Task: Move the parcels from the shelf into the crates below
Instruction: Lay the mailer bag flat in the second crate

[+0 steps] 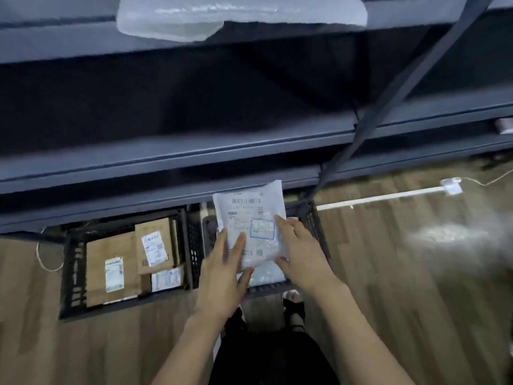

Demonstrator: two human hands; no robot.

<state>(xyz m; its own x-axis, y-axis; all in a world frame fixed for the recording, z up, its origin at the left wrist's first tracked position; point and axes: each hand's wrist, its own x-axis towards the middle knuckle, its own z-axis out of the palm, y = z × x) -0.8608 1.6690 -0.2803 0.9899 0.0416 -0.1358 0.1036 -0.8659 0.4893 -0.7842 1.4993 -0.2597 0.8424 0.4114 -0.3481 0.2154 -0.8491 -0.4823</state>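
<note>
Two hands hold one soft white parcel (251, 226) in the middle of the frame, a bit below the center. The left hand (222, 273) has it by the lower left edge. Its fingers lie long and almost straight on the front of the parcel, and its thumb sits by the bottom edge, so the parcel is pinched between them. The right hand (301, 251) has it by the right edge. Its fingers bend over the front near a blue stamp, and its thumb tucks in at the lower right corner.

The parcel is held up above the right crate (311, 218), a black plastic one with holes in its walls. More white bags lie inside it, under the parcel.

The left crate (72, 268) sits just beside it, in the lower left of the frame. Brown boxes (119, 262) with white labels fill it.

Dark gray shelves (177, 151) cross the upper half of the frame. Another clear bag parcel (194, 18) hangs over a shelf edge at the top. The crates stand on a wood floor (402, 273).
</note>
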